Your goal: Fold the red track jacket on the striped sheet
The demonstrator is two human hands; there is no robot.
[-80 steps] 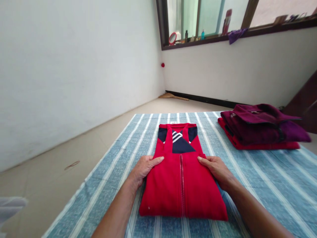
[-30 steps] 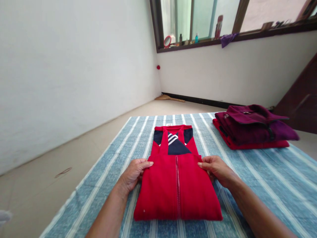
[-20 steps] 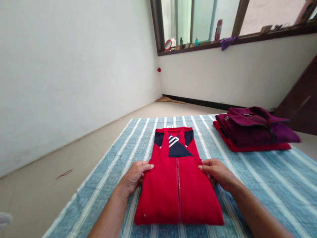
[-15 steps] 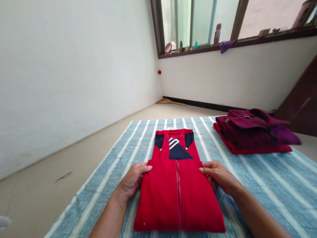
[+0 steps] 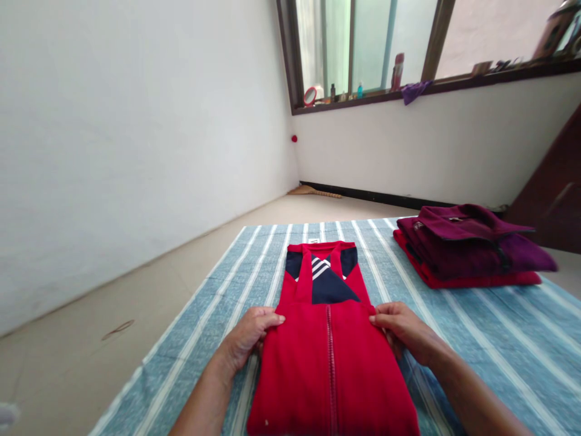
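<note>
A red zip jacket (image 5: 304,369) lies partly folded in front of me, its zipper running down the middle of the near panel. Beyond the fold, its far part shows navy panels with white stripes and a red edge. My left hand (image 5: 249,333) pinches the fold's left corner between thumb and fingers. At the right corner of the same fold, my right hand (image 5: 402,327) has a like grip. The undersides of the fingers on both hands are hidden.
A striped blue-and-white cloth (image 5: 218,303) covers the surface beneath. Folded purple and red clothes (image 5: 467,248) are stacked at the right. A broom (image 5: 313,191) lies on the floor by the far wall. Small items and a purple cloth (image 5: 415,91) sit on the windowsill.
The whole view has shifted slightly, so things appear a little lower. The fold's edge sits slightly nearer to me, exposing more of the navy panel; both hands keep their hold on its corners.
</note>
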